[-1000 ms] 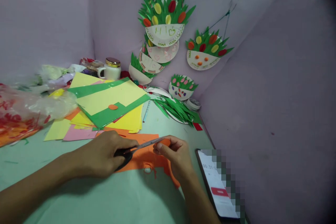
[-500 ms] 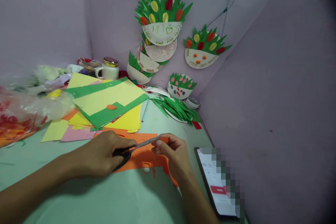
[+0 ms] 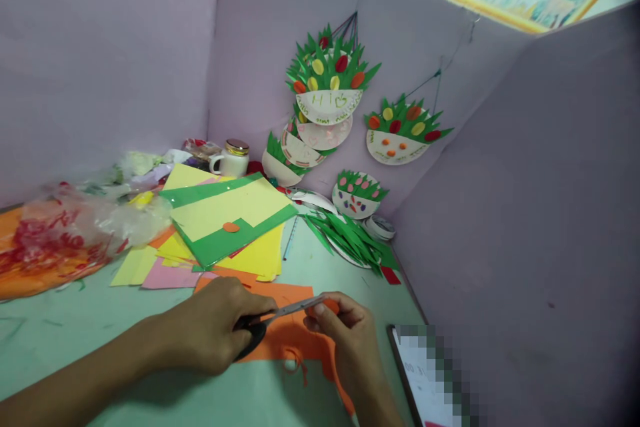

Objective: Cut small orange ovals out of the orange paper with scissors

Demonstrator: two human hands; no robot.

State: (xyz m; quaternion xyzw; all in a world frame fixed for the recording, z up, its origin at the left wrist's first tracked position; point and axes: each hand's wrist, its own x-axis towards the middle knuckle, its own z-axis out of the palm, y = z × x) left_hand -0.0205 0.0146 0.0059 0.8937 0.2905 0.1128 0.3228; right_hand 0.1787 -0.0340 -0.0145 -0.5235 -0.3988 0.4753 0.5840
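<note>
My left hand (image 3: 213,330) is closed round the black handles of a pair of scissors (image 3: 273,319), whose metal blades point right. My right hand (image 3: 347,343) pinches a small orange paper piece (image 3: 327,307) at the blade tips. Both hands rest over an orange paper sheet (image 3: 293,340) with cut curls, lying on the pale green table (image 3: 65,333).
A stack of yellow, green and pink paper sheets (image 3: 227,223) lies behind the hands. A plastic bag (image 3: 55,240) sits at left, a white jar (image 3: 231,158) at the back, green paper leaves (image 3: 350,237) on a plate, and a phone (image 3: 425,380) at right. Paper-plate flower crafts (image 3: 330,90) hang on the purple wall.
The view has tilted up and shifted, so everything sits lower in the frame. Both hands keep the same grip on the scissors and the orange piece.
</note>
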